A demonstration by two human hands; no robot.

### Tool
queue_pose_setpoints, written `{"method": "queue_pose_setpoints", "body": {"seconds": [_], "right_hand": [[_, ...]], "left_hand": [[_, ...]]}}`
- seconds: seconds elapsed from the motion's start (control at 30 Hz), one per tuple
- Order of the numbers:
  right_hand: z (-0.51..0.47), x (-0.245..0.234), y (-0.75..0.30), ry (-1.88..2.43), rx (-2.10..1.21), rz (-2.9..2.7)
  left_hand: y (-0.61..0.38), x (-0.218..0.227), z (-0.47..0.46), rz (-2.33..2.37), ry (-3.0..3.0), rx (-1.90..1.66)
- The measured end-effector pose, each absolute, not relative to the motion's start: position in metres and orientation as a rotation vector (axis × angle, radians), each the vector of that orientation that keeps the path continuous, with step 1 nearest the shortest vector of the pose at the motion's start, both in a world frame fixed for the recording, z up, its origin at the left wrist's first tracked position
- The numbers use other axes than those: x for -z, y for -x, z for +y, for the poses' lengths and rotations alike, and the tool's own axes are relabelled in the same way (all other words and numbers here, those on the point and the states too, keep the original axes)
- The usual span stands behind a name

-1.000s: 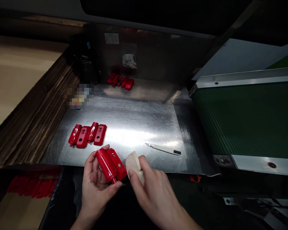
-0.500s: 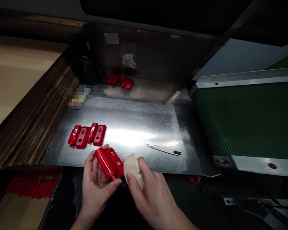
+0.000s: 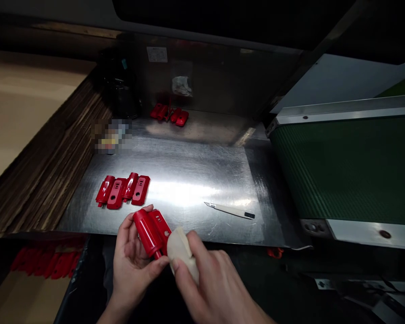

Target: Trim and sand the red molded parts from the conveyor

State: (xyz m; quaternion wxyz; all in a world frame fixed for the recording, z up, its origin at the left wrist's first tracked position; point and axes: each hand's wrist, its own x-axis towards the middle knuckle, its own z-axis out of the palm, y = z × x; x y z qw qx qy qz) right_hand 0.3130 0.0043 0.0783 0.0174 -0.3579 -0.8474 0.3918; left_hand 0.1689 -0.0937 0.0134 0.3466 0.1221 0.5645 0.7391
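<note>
In the head view, my left hand (image 3: 135, 265) is closed around a glossy red plastic part (image 3: 147, 234), made of a rounded cylinder side by side with a flat piece that has small openings. My right hand (image 3: 209, 274) grips a folded off-white cloth pad (image 3: 181, 252) between thumb and fingers. The pad meets the lower right end of the red part and covers some of its flat piece. Just beyond my left hand, similar red parts (image 3: 123, 191) lie in a row on the metal worktop (image 3: 189, 162). A craft knife (image 3: 230, 210) rests to the right, its blade pointing left.
Stacked cardboard (image 3: 70, 121) stands along the left. More red parts (image 3: 169, 114) sit at the back, below a small plastic bag (image 3: 181, 85). On the right runs a green conveyor belt (image 3: 351, 166). Several red pieces (image 3: 47, 261) lie in a box at lower left.
My right hand has brought the cloth pad slightly left, further over the end of the red part. The left hand has shifted a little and keeps its hold.
</note>
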Motion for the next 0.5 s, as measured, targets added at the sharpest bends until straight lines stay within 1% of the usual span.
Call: {"method": "queue_pose_setpoints", "body": {"seconds": [0.17, 0.3, 0.4, 0.5], "right_hand": [[0.006, -0.078, -0.31, 1.184, -1.133, -2.603], [0.005, -0.082, -0.307, 1.094, -1.168, -2.626], [0.001, -0.082, -0.304, 1.063, -1.127, -2.585], [0.0, -0.077, -0.301, 1.026, -1.047, -2.613]], "left_hand": [[-0.169, -0.014, -0.093, 1.464, -0.32, -1.951], [-0.168, -0.014, -0.093, 1.451, -0.317, -1.971], [-0.165, -0.013, -0.093, 1.441, -0.294, -1.977], [-0.16, -0.011, -0.092, 1.311, -0.156, -1.968]]}}
